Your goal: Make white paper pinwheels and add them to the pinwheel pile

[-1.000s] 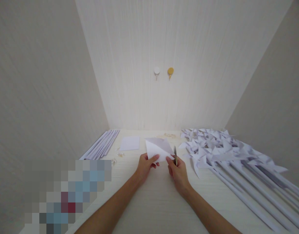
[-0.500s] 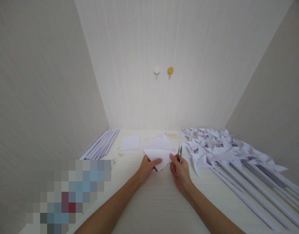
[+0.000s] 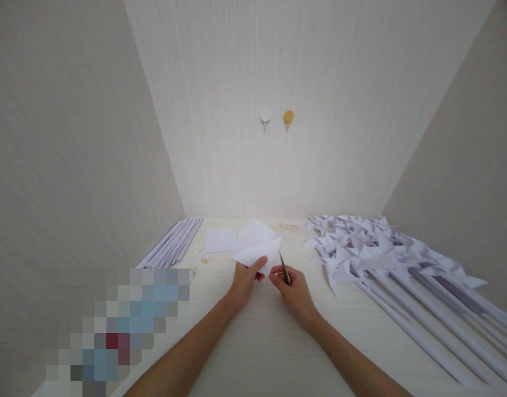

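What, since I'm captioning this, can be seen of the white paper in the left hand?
The white paper looks thin, plain and bent, one flap pointing away and another rightward; whether cut or folded is unclear. It is held above the table, the thumb of the left hand on its upper face. The right hand, holding scissors, is at its near corner; contact there is uncertain.

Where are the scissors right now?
In the head view, the scissors are in the right hand, just to the right of the white paper that the left hand holds.
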`<state>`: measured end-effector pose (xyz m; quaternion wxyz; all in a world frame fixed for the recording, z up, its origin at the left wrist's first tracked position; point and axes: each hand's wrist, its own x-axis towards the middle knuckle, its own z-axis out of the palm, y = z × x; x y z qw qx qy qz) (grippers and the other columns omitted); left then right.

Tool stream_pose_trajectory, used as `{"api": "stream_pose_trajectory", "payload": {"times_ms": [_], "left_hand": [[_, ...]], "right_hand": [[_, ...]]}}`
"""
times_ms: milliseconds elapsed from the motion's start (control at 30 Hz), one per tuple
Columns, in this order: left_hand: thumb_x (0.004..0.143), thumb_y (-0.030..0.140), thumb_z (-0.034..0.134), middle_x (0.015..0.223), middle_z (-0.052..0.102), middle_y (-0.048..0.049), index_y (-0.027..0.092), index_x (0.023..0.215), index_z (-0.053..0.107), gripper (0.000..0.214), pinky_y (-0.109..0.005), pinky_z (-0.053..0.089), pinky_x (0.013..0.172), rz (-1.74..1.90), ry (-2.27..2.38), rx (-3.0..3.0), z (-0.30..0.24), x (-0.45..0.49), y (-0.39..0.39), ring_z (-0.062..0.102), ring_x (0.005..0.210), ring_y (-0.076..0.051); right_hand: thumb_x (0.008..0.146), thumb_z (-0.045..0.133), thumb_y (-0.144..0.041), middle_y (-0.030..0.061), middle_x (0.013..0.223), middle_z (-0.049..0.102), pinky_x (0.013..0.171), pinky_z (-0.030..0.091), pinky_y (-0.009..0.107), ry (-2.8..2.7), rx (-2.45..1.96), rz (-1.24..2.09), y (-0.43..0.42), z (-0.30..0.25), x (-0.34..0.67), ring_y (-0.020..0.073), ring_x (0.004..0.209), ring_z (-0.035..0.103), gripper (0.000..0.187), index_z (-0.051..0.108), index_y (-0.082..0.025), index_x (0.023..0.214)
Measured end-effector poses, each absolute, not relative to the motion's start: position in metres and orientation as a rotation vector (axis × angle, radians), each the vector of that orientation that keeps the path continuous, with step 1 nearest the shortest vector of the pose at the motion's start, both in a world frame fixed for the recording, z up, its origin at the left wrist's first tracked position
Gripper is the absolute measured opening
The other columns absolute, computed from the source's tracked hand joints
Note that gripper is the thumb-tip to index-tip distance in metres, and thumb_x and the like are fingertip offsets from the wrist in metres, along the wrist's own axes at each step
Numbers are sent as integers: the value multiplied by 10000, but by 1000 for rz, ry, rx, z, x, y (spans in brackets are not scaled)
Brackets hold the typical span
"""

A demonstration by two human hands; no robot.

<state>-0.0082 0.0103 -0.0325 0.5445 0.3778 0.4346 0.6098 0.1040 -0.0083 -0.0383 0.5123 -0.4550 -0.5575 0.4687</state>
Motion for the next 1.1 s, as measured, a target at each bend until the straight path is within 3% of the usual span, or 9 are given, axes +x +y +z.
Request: {"api": "stream_pose_trajectory", "payload": {"times_ms": [267,600,833,1100], "left_hand": [[595,293,626,395,438,49,141,522,479,223,-191,267,359,1430,1081,1097,-30,-8,7,369,355,-54],[597,330,617,397,447,47,138,525,484,244,-192,289,363,1408,1098,1145,-35,-9,9,385,361,-60],[567,330,642,459,489,38,135,605,516,235,-194,307,356,1411,1107,1118,-34,-8,8,402,370,-63],[578,304,622,442,476,42,143,567,510,197,-185,309,360,1362,1123,1169,-29,-7,4,392,373,-59]], "right_hand": [[606,584,-286,-97,415,233,414,157,217,-1350,-1128,1102,-7,-38,104,54,411,204,144,515,-162,582],[609,590,-340,-78,433,295,420,185,220,-1325,-1162,1063,-5,-42,105,60,432,247,206,511,-155,566],[613,599,-381,-82,433,296,386,161,215,-1274,-1177,1091,-3,-44,105,52,401,240,252,468,-169,575],[649,551,-445,-85,428,258,386,143,219,-1317,-1155,1100,-4,-41,104,49,397,208,331,383,-185,531]]}}
